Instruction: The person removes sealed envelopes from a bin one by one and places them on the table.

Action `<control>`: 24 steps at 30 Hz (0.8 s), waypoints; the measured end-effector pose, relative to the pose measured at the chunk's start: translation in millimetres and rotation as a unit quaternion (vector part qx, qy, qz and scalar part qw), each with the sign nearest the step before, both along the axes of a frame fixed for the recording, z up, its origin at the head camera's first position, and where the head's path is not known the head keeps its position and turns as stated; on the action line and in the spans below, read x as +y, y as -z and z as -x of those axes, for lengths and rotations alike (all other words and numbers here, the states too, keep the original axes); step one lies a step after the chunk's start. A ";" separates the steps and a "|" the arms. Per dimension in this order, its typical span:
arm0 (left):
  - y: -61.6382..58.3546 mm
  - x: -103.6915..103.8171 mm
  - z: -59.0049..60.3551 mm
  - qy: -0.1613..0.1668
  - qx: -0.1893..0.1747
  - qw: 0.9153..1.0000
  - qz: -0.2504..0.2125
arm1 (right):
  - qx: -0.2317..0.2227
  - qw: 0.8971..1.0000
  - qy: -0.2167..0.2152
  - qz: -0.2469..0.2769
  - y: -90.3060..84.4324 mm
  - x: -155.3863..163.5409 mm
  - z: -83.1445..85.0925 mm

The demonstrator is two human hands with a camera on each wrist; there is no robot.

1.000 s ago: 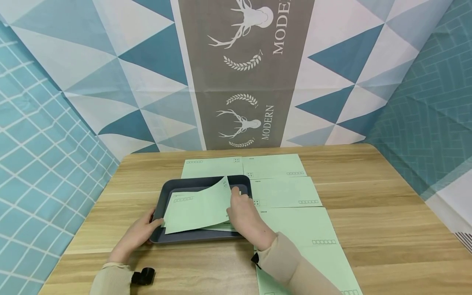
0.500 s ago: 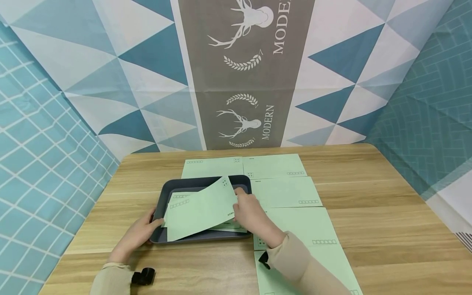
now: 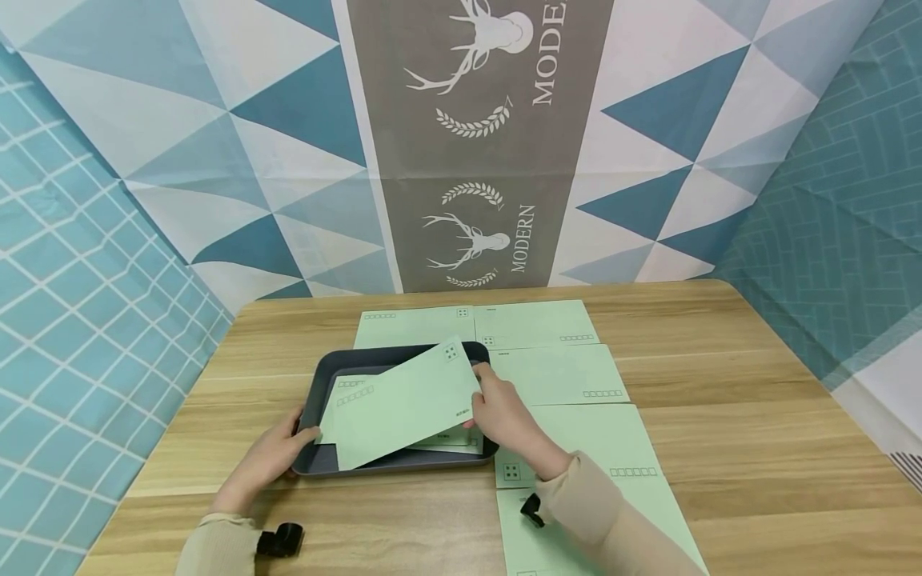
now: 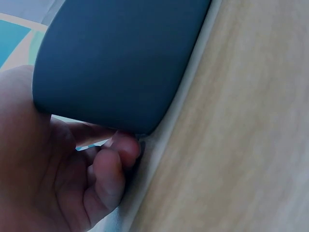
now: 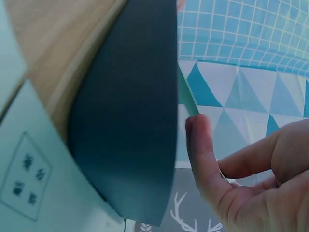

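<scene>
- My left hand (image 3: 270,456) grips the front-left corner of the dark tray (image 3: 324,370), fingers curled under the rim, so it doesn't slide on the table (image 3: 720,384).
- My right hand (image 3: 504,416) pinches the right edge of a green envelope (image 3: 403,404), tilted over the tray w/ more envelopes underneath.
- Other envelopes (image 3: 562,376) lie flat beside it, prob to keep them apart.

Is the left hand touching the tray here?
Touching. In the left wrist view the left hand has its fingers curled against the dark tray at its corner; the head view shows it gripping the tray's left edge.
</scene>
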State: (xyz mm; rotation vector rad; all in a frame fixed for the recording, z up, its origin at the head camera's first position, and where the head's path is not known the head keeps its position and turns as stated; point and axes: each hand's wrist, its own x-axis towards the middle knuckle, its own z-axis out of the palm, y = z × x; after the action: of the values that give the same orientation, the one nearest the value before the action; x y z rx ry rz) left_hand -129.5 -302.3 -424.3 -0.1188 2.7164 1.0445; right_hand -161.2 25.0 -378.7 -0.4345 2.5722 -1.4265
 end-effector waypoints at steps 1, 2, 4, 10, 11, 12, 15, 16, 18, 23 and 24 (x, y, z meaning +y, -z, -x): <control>0.0 0.0 0.0 0.001 0.001 1.000 0.002 | -0.003 1.000 0.004 0.002 0.4 1.3 0.5; 0.0 0.0 0.1 0.002 0.001 1.000 0.003 | -0.006 1.000 0.007 0.003 1.0 2.6 1.1; -0.1 0.4 0.0 0.001 0.001 1.000 0.002 | -0.012 1.000 0.014 0.007 1.8 5.4 2.4; -0.4 0.1 -0.7 -0.007 -0.007 1.000 -0.012 | -0.021 0.999 0.032 0.018 5.3 11.7 5.9; -0.2 -0.2 -0.8 -0.005 -0.006 1.000 -0.009 | -0.022 0.999 0.033 0.019 5.9 12.2 6.5; -0.1 -0.4 -0.8 -0.006 -0.006 1.000 -0.009 | -0.023 0.999 0.035 0.018 6.6 12.6 7.0; 0.1 -0.6 -0.9 -0.009 -0.008 1.000 -0.011 | -0.028 0.999 0.039 0.016 7.9 14.0 8.6; 0.4 -0.7 -0.6 -0.010 -0.006 1.000 -0.008 | -0.030 0.999 0.041 0.015 8.2 14.6 9.2; 0.4 -0.5 -0.4 -0.008 -0.005 1.000 -0.007 | -0.033 0.998 0.043 0.015 8.3 16.1 10.4; 0.2 0.0 0.2 -0.007 -0.007 1.000 -0.007 | -0.036 0.998 0.050 0.017 7.6 20.7 14.3; 0.2 0.1 0.2 -0.008 -0.008 1.000 -0.006 | -0.038 0.998 0.052 0.017 7.4 21.8 15.2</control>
State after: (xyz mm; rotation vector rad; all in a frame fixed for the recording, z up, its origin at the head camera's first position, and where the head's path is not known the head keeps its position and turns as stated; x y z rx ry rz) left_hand -129.8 -302.2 -424.5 -0.1468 2.6981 1.0602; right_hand -176.3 46.8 -386.1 -0.2478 2.5466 -1.4928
